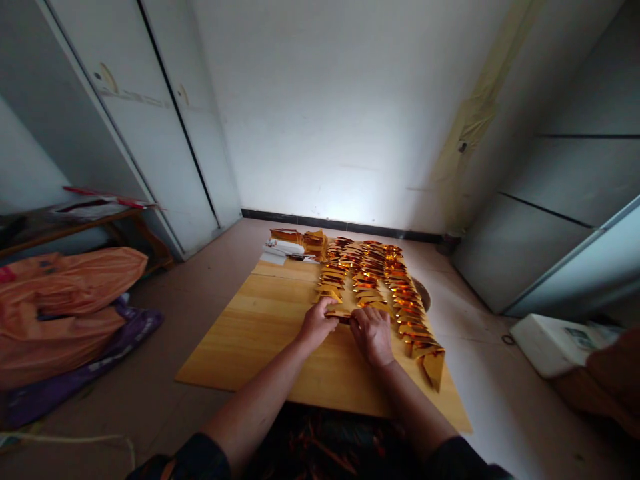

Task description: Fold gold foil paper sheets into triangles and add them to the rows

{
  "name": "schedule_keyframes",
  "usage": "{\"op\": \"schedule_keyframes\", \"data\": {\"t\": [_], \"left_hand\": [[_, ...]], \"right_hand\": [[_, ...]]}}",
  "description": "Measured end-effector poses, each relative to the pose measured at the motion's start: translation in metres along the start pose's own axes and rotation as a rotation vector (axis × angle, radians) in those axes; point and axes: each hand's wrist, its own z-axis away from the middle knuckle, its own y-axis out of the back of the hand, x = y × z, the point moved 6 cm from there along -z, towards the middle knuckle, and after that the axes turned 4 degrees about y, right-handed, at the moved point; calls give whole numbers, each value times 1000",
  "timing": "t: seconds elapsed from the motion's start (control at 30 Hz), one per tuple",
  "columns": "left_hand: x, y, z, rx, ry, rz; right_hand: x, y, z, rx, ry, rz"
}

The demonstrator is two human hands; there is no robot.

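Observation:
Over the middle of a wooden board (250, 327), my left hand (320, 322) and my right hand (373, 332) pinch the two ends of one piece of gold foil paper (344, 320). Its shape is partly hidden by my fingers. Just beyond my hands, folded gold foil pieces (370, 267) stand in overlapping rows. Another long row of folded foil (410, 313) runs down the board's right side, ending in a larger pointed piece (433, 369) near the front.
Stacked gold paper (287, 235) and a white wrapped bundle (284, 248) lie at the board's far left corner. An orange bag (75, 307) sits on the floor at left, beside cabinets (150, 120). A white box (555, 343) stands at right.

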Motion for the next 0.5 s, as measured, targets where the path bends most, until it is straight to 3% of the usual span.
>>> {"op": "schedule_keyframes", "data": {"t": [0.2,0.37,0.5], "left_hand": [[2,-1,0,3,7,-4],[12,4,2,71,-165,-222],[17,4,3,25,-193,-229]], "right_hand": [[3,1,-1,6,-16,-15],[6,-4,-2,-9,-50,-76],[10,-7,-2,-15,-82,-130]]}}
